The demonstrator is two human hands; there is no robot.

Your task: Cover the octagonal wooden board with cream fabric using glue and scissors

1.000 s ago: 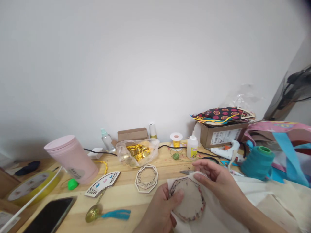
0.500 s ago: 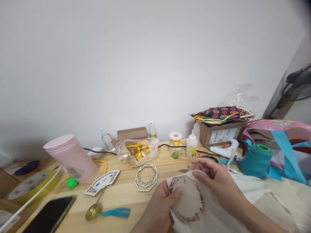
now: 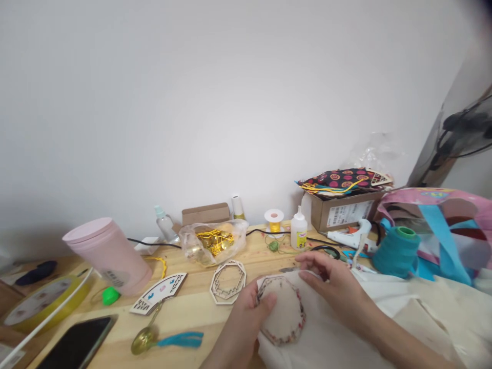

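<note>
My left hand (image 3: pixel 251 312) grips the left edge of an octagonal piece (image 3: pixel 284 312) backed with pale fabric, its thumb lying on the face. Gathered patterned cloth edging in red and dark tones runs round the rim of this piece. White cloth (image 3: pixel 319 328) spreads beneath and to the right of it. Just above and right of the piece, my right hand (image 3: pixel 330 282) is at the cloth's upper edge with bent fingers; whether anything is between its thumb and fingertips cannot be made out. A wooden octagonal frame (image 3: pixel 228 283) lies on the table to the left.
Along the back are a bag of gold charms (image 3: pixel 215 242), a thread spool (image 3: pixel 274 220), a glue bottle (image 3: pixel 299 230) and a cardboard box (image 3: pixel 342 211). A glue gun (image 3: pixel 351 237) and teal thread cone (image 3: pixel 396 251) stand right; a pink tumbler (image 3: pixel 109 253) and phone (image 3: pixel 77 342) left.
The view has shifted slightly, so most things appear a little further left. My left hand still holds the octagonal piece, and my right hand stays near the cloth's upper edge.
</note>
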